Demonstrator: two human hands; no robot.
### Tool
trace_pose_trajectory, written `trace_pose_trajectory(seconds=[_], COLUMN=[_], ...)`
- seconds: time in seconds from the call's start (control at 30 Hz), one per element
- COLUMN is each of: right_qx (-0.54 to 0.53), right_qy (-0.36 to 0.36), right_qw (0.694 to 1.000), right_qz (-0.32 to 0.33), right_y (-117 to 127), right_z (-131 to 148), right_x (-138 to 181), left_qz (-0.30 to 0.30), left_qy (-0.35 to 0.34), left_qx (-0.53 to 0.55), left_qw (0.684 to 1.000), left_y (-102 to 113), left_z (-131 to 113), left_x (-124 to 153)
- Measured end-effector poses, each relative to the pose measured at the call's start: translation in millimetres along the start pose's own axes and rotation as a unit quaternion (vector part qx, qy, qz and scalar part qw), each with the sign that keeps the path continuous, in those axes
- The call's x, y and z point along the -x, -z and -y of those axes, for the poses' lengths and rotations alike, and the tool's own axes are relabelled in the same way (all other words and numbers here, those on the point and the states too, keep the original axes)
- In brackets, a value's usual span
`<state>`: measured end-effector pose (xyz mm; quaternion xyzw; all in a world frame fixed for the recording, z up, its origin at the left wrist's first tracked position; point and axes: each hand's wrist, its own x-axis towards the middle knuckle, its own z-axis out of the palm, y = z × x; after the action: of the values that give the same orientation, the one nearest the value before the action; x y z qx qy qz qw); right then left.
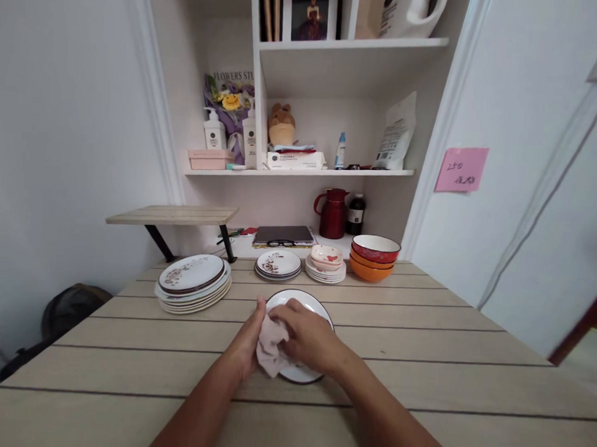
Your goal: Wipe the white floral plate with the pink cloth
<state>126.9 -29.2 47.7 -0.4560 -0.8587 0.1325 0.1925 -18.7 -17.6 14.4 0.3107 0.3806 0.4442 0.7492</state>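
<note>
A white plate [308, 303] with a dark rim is in front of me at the middle of the table. My left hand [246, 341] grips its left edge, thumb pointing up along the rim, the other fingers hidden. In my right hand [310, 336] is a crumpled pale pink cloth [272, 347], pressed against the plate's upper face with bent fingers. The cloth also touches the inside of my left hand and hangs over the plate's near left edge. Both forearms and the cloth cover much of the plate.
Stacked plates [195, 278] stand at the left by a small raised shelf [173, 215]. Behind my hands are smaller plates [278, 265], small dishes [327, 258] on saucers [324, 275], and stacked bowls [372, 271]. A red jug [333, 215] and a laptop [284, 235] are at the back.
</note>
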Motion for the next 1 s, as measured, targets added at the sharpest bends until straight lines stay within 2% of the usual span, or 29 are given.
trace_pose_trajectory(seconds=[0.1,0.17,0.23,0.33,0.43,0.5,0.53,0.67,0.77,0.83,0.87,0.93,1.0], right_qx=[0.041,0.074,0.102,0.127,0.132,0.114,0.105,0.089,0.107,0.124,0.130,0.115,0.095], right_qy=[-0.082,-0.140,-0.169,-0.149,-0.066,-0.018,-0.016,-0.093,-0.178,-0.195,-0.193,-0.149,-0.089], right_qw=[0.995,0.987,0.980,0.977,0.981,0.990,0.993,0.989,0.973,0.972,0.973,0.979,0.984], right_qz=[-0.050,-0.037,0.004,0.086,0.128,0.082,0.045,-0.078,-0.100,-0.050,-0.005,0.083,0.123], right_y=[2.1,9.9,18.9,26.4,21.7,14.2,10.5,6.7,17.9,27.4,31.2,34.3,29.5], right_z=[-12.4,-26.1,-37.4,-39.2,-21.5,-6.0,0.2,0.5,-21.3,-35.8,-40.5,-41.9,-32.7], right_x=[-6.9,-4.0,4.2,18.7,22.6,15.7,10.2,-10.0,-6.6,4.4,10.7,21.0,24.2], left_qz=[0.005,-0.005,-0.019,-0.016,-0.003,0.013,0.025,0.037,0.004,-0.018,-0.025,-0.026,-0.011], left_qy=[-0.027,-0.024,-0.012,-0.004,-0.008,-0.008,-0.009,-0.034,-0.031,-0.007,0.003,0.010,0.003], left_qx=[0.010,0.002,-0.009,-0.005,0.005,0.012,0.017,0.030,0.001,-0.028,-0.038,-0.042,-0.030], left_qw=[1.000,1.000,1.000,1.000,1.000,1.000,0.999,0.998,1.000,0.999,0.999,0.999,0.999], left_y=[-3.7,-4.9,-3.9,0.7,4.8,5.5,5.2,0.3,-4.1,-6.0,-6.6,-6.7,-5.7], left_z=[0.9,1.8,2.6,3.3,3.3,3.0,2.9,2.9,2.5,1.7,1.2,0.2,-0.2], left_x=[-1.2,-2.7,-4.2,-5.7,-6.1,-5.9,-5.7,-4.2,-1.2,1.2,2.1,3.2,3.0])
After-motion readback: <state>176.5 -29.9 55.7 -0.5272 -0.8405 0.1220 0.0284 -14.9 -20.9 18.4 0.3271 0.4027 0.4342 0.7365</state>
